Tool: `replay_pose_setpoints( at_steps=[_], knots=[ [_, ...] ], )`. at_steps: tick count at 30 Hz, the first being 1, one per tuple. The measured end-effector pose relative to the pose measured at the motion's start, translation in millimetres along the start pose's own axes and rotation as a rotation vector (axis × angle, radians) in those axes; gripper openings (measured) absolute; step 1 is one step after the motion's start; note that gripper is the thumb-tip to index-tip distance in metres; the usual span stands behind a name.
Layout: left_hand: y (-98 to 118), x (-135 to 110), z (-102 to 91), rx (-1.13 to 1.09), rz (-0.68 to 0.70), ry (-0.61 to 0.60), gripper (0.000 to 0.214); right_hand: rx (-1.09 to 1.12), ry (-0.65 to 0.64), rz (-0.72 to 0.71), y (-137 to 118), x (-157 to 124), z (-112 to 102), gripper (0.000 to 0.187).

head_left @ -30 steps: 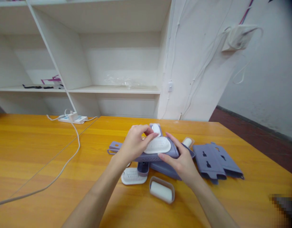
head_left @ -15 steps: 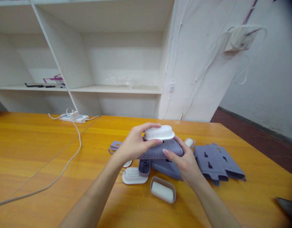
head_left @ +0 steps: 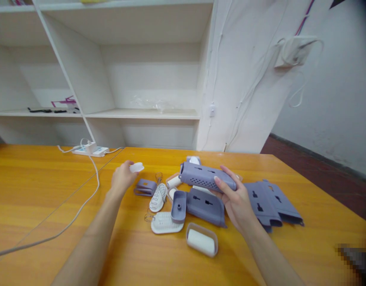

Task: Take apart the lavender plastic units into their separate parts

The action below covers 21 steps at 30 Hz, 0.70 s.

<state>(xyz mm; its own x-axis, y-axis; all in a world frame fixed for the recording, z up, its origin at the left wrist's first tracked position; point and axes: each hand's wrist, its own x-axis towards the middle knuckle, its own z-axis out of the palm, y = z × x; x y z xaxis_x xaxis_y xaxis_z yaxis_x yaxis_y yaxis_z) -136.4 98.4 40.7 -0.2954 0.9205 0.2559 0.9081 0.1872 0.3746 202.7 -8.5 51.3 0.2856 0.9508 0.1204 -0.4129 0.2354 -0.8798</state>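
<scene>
My left hand (head_left: 122,177) pinches a small white plastic piece (head_left: 137,167) above the table, left of the loose parts. My right hand (head_left: 235,194) is wrapped round one end of a grey-purple plastic housing (head_left: 205,176), which lies roughly level in the air, with rows of small holes and dark keyhole slots. Beneath it another slotted housing (head_left: 207,206) rests on the table. Beside that stands a small grey-purple cup (head_left: 178,206) with a post inside. It overlaps a white bristled oval (head_left: 166,223). A coil spring lies on a white oval piece (head_left: 158,198).
Nearer me is a translucent box (head_left: 202,240) holding a white block. Flat grey-purple housings (head_left: 269,202) lie at right, and a purple bracket (head_left: 145,187) at left. A white power strip (head_left: 90,150) and its cable (head_left: 93,186) occupy the table's left, before white shelves (head_left: 144,114).
My left hand has moved left, away from the housing, with a white piece in its fingers. The white ribbed oval no longer sits on the housing's top. My right hand keeps hold of the housing.
</scene>
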Motion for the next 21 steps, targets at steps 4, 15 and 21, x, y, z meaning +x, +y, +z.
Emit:
replay_pose_setpoints(
  at_steps=[4, 15, 21],
  knots=[
    [-14.1, -4.1, 15.0, 0.024, -0.035, -0.102, 0.041, -0.03, -0.033, 0.009, 4.3, 0.7, -1.7, 0.06],
    [74.5, -43.2, -41.8, -0.454, 0.238, -0.323, 0.059, -0.114, 0.06, -0.186, 11.2, -1.7, 4.7, 0.079],
    [145.1, -102.1, -26.0, -1.03, 0.217, -0.68, 0.047, -0.038, 0.1, -0.177, 15.0, -3.9, 10.5, 0.063]
  ],
)
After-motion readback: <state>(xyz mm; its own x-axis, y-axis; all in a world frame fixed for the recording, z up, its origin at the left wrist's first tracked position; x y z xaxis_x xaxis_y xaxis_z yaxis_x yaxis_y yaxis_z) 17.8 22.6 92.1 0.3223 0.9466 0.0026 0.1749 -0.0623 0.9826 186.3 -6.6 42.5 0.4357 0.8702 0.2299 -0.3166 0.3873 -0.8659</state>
